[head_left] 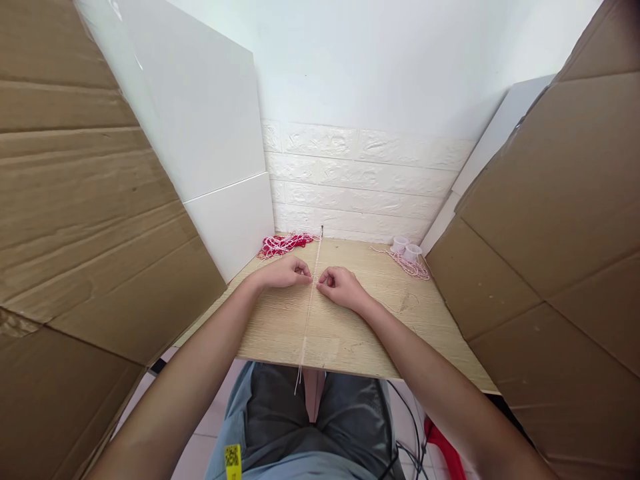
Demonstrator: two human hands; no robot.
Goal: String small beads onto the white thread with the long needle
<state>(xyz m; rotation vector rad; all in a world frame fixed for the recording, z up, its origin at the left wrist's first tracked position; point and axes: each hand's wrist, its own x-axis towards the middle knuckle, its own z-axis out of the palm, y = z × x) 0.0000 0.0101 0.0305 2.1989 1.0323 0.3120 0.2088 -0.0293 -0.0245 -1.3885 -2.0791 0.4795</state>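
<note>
A thin pale pink-and-white cord (308, 313) runs lengthwise over the wooden board, from a small dark peg (322, 230) at the back to past the front edge, where its loose ends hang. My left hand (287, 272) is closed in a pinch, its fingertips at the cord from the left. From the right, my right hand (343, 287) comes close to the same spot, thumb and forefinger pinched together beside the cord. Whatever thin strand may be in the right fingertips is too small to make out.
Red and white cords (285, 245) lie bundled at the back left. Two small clear cups (406, 248) stand at the back right beside pink cord (414, 268). Cardboard panels (100, 200) rise on both sides, and a white brick-patterned wall (360, 173) closes the back.
</note>
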